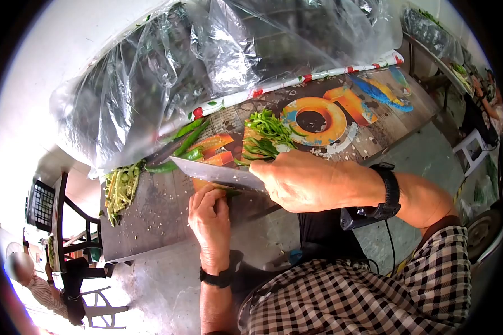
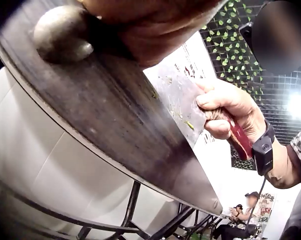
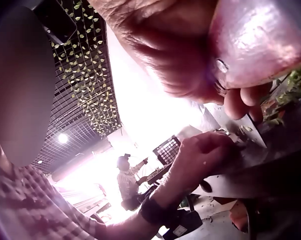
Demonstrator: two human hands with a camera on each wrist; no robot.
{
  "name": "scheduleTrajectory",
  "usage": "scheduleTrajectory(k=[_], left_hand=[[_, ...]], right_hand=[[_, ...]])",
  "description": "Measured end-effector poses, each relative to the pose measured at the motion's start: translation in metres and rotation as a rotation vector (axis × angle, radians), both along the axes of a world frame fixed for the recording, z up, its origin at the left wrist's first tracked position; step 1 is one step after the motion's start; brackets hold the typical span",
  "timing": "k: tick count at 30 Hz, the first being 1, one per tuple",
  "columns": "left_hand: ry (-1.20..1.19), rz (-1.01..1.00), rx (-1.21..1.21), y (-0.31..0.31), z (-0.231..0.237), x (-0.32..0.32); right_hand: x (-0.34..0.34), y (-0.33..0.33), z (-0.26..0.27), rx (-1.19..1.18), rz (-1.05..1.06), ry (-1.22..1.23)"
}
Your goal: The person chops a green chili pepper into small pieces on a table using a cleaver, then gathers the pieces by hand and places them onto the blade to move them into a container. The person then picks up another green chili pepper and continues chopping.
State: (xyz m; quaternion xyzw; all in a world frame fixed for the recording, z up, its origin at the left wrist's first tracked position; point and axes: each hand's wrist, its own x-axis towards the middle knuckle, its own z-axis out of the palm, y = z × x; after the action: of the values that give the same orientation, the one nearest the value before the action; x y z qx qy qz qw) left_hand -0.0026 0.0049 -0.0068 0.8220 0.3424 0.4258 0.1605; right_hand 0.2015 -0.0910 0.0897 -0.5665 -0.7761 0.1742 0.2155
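My right hand grips the red handle of a cleaver. Its broad blade slants across the table toward the left, just beyond my left fingertips. The left hand, fingers bent, holds a green pepper, mostly hidden under the fingers and blade. Past the blade lie whole long green peppers and a heap of sliced green pepper. At the table's left end is a pile of pale green trimmings. In the right wrist view the handle fills the palm.
Clear plastic sheeting covers a bulky heap along the table's far side. The wooden table carries printed orange letters and scattered seeds. Another person sits at the far left near a black crate. A white stool stands at right.
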Motion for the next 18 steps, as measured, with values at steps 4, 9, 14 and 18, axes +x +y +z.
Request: scheduleTrajectory(k=[4,9,14,18], left_hand=[[-0.002,0.001,0.007,0.000,-0.001,-0.001],[0.030,0.010,-0.002,-0.003,0.005,-0.002],[0.025,0.003,0.022,0.000,0.003,-0.001],[0.023,0.012,0.030,0.000,0.002,-0.001]], right_hand=[[-0.001,-0.001,0.002,0.001,0.012,0.007],[-0.003,-0.002,0.002,-0.027,0.008,0.006],[-0.004,0.000,0.003,-0.045,0.031,0.013],[-0.008,0.012,0.001,-0.011,0.097,-0.027]])
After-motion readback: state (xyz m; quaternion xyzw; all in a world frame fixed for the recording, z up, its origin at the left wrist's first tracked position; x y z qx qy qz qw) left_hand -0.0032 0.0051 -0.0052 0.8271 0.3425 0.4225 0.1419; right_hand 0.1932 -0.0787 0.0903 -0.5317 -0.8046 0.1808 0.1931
